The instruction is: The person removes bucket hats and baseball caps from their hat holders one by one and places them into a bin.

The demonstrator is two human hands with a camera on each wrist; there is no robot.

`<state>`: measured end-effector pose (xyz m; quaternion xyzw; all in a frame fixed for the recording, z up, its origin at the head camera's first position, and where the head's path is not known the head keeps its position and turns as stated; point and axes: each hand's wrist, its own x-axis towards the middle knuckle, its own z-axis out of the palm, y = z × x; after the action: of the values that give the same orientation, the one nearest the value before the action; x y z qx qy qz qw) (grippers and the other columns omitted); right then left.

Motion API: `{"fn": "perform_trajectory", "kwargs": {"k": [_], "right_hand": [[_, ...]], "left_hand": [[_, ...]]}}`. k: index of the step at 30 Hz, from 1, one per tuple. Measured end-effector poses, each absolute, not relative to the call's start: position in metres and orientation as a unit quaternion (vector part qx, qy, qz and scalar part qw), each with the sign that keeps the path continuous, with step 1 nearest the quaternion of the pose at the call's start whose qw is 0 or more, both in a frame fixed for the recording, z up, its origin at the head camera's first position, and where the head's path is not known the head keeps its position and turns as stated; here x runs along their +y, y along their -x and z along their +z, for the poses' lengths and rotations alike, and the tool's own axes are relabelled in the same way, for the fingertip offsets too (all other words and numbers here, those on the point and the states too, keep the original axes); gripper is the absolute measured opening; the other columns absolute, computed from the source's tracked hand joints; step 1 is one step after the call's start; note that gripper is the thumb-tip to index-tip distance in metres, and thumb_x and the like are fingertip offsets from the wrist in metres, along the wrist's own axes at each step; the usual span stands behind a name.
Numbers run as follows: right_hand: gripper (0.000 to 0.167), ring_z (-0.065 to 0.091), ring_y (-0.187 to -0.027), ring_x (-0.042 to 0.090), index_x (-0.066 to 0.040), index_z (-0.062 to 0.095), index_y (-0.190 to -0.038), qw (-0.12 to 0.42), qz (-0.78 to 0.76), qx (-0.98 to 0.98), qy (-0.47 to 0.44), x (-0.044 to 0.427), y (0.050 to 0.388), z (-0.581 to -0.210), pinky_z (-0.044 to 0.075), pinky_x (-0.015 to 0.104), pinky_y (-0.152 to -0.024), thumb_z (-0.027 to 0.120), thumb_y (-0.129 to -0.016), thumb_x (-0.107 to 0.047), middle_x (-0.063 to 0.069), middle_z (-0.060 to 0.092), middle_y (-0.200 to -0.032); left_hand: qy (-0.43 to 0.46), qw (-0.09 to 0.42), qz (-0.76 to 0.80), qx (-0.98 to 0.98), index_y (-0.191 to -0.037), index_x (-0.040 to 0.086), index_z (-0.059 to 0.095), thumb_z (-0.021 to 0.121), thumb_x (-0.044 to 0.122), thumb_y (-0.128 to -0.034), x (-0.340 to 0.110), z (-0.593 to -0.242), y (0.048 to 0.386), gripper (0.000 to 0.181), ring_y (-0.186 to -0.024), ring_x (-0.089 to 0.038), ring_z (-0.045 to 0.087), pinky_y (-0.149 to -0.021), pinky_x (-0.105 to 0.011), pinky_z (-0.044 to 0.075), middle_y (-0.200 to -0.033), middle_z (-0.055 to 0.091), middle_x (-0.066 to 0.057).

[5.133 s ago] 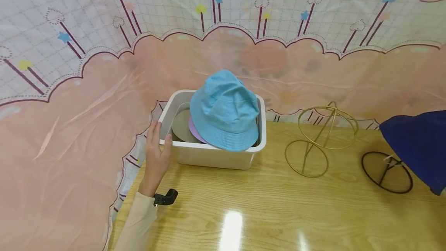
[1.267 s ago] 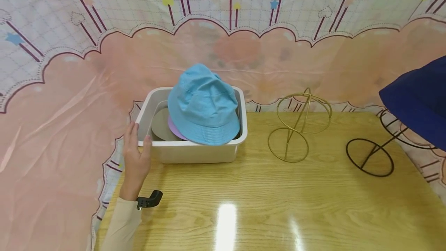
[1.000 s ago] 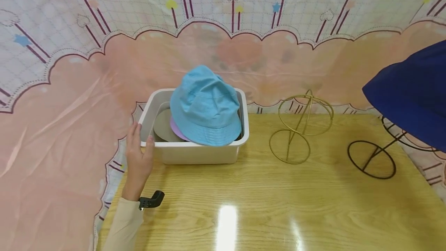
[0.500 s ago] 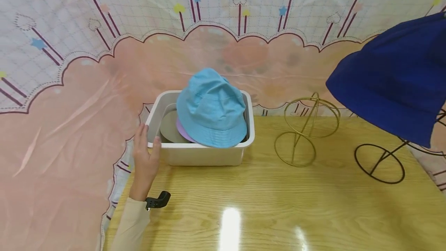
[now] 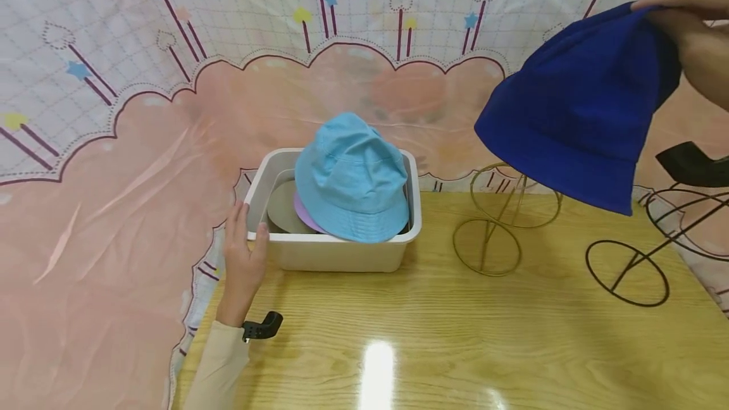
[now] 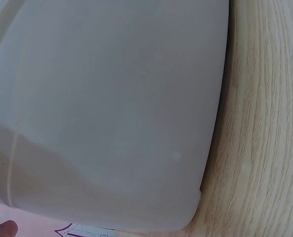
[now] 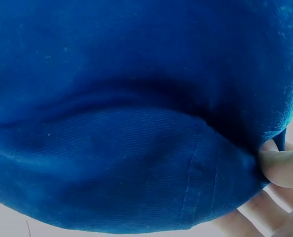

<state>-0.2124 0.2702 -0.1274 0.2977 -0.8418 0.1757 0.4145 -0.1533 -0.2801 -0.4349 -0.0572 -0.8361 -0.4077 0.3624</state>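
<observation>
A dark blue bucket hat point(image 5: 581, 106) hangs in the air at the upper right of the head view. My right hand point(image 5: 697, 43) pinches it by the crown; the right wrist view shows the thumb point(image 7: 284, 168) pressed into the cloth. At the left, my left hand point(image 5: 245, 264) rests against the near left corner of a white plastic bin point(image 5: 336, 255), its fingers straight. A light blue bucket hat point(image 5: 355, 176) lies on top in that bin, over a lilac one point(image 5: 304, 214) and a grey-brown one point(image 5: 285, 207), both mostly hidden.
A gold wire hat stand point(image 5: 486, 248) stands right of the bin, its top partly behind the dark blue hat. Farther right is a black wire stand point(image 5: 629, 271). All stand on a wooden table point(image 5: 444, 334); a patterned cloth point(image 5: 273, 93) hangs behind.
The right hand has come into view, moving the dark blue hat up and leftward off the black stand's side to above the gold stand. The left hand stays at the bin.
</observation>
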Motion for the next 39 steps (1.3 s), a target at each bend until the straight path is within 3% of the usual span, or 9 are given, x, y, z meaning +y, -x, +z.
{"fn": "perform_trajectory", "kwargs": {"k": [2, 3, 5, 9, 14, 16, 20, 26, 39], "right_hand": [[0.031, 0.043, -0.085, -0.023, -0.008, 0.066, -0.121, 0.408, 0.191, -0.842, -0.295, 0.257, 0.212, -0.126, 0.031, 0.006, -0.077, 0.044, -0.1, -0.013, -0.046, 0.043, -0.094], [0.028, 0.044, -0.08, -0.022, -0.003, 0.07, -0.112, 0.439, 0.219, -0.837, -0.244, 0.244, 0.203, -0.131, 0.032, 0.008, -0.073, 0.049, -0.098, -0.015, -0.044, 0.045, -0.089], [0.03, 0.042, -0.078, -0.022, -0.003, 0.07, -0.113, 0.436, 0.212, -0.835, -0.259, 0.234, 0.202, -0.13, 0.029, 0.011, -0.069, 0.047, -0.099, -0.017, -0.046, 0.044, -0.091], [0.03, 0.044, -0.08, -0.02, -0.012, 0.07, -0.115, 0.431, 0.208, -0.846, -0.237, 0.218, 0.201, -0.129, 0.027, 0.012, -0.068, 0.047, -0.099, -0.023, -0.042, 0.049, -0.096], [0.029, 0.043, -0.073, -0.019, -0.021, 0.07, -0.116, 0.436, 0.194, -0.852, -0.216, 0.201, 0.202, -0.127, 0.027, 0.012, -0.066, 0.048, -0.098, -0.026, -0.018, 0.065, -0.097], [0.029, 0.044, -0.073, -0.018, -0.018, 0.071, -0.115, 0.442, 0.2, -0.845, -0.226, 0.195, 0.204, -0.127, 0.029, 0.012, -0.066, 0.048, -0.098, -0.024, -0.009, 0.068, -0.098], [0.026, 0.052, -0.075, -0.014, -0.014, 0.073, -0.108, 0.439, 0.242, -0.827, -0.254, 0.179, 0.212, -0.124, 0.036, 0.01, -0.068, 0.05, -0.097, -0.018, -0.02, 0.065, -0.095], [0.023, 0.055, -0.075, -0.01, -0.012, 0.076, -0.102, 0.444, 0.277, -0.804, -0.283, 0.16, 0.219, -0.119, 0.037, 0.012, -0.07, 0.054, -0.094, -0.011, -0.023, 0.064, -0.089], [0.026, 0.059, -0.087, -0.005, -0.012, 0.074, -0.107, 0.431, 0.276, -0.81, -0.286, 0.113, 0.216, -0.114, 0.044, 0.014, -0.083, 0.051, -0.096, -0.013, -0.005, 0.064, -0.105]], "left_hand": [[0.056, 0.364, -0.409, -0.835, -0.138, -0.008, 0.04, 0.051, 0.02, -0.0931, -0.28, -0.436, 0.154, 0.054, -0.135, -0.038, 0.029, -0.11, -0.05, 0.022, -0.146, 0.034, -0.021], [0.055, 0.363, -0.41, -0.835, -0.138, -0.008, 0.04, 0.051, 0.02, -0.0931, -0.28, -0.436, 0.154, 0.054, -0.135, -0.038, 0.029, -0.11, -0.05, 0.022, -0.146, 0.034, -0.021], [0.054, 0.364, -0.412, -0.834, -0.139, -0.007, 0.04, 0.051, 0.02, -0.093, -0.28, -0.437, 0.154, 0.054, -0.135, -0.038, 0.029, -0.11, -0.05, 0.022, -0.146, 0.034, -0.02], [0.055, 0.36, -0.411, -0.836, -0.14, -0.006, 0.039, 0.05, 0.02, -0.0934, -0.28, -0.437, 0.154, 0.055, -0.134, -0.039, 0.029, -0.109, -0.051, 0.023, -0.147, 0.033, -0.02], [0.056, 0.358, -0.413, -0.835, -0.14, -0.007, 0.039, 0.051, 0.019, -0.0935, -0.279, -0.435, 0.152, 0.054, -0.135, -0.036, 0.029, -0.109, -0.052, 0.024, -0.147, 0.033, -0.019], [0.056, 0.358, -0.412, -0.836, -0.14, -0.006, 0.039, 0.051, 0.019, -0.0937, -0.279, -0.435, 0.152, 0.054, -0.135, -0.034, 0.029, -0.109, -0.051, 0.024, -0.147, 0.033, -0.018], [0.054, 0.357, -0.413, -0.836, -0.14, -0.006, 0.039, 0.051, 0.019, -0.0941, -0.278, -0.434, 0.152, 0.054, -0.135, -0.033, 0.029, -0.109, -0.051, 0.024, -0.148, 0.033, -0.017], [0.043, 0.343, -0.417, -0.84, -0.142, -0.004, 0.038, 0.05, 0.021, -0.0946, -0.278, -0.435, 0.151, 0.055, -0.135, -0.034, 0.029, -0.108, -0.052, 0.025, -0.148, 0.032, -0.016], [0.047, 0.331, -0.417, -0.845, -0.143, -0.002, 0.037, 0.05, 0.024, -0.095, -0.285, -0.435, 0.148, 0.056, -0.136, -0.034, 0.027, -0.108, -0.053, 0.025, -0.15, 0.029, -0.014]]}}
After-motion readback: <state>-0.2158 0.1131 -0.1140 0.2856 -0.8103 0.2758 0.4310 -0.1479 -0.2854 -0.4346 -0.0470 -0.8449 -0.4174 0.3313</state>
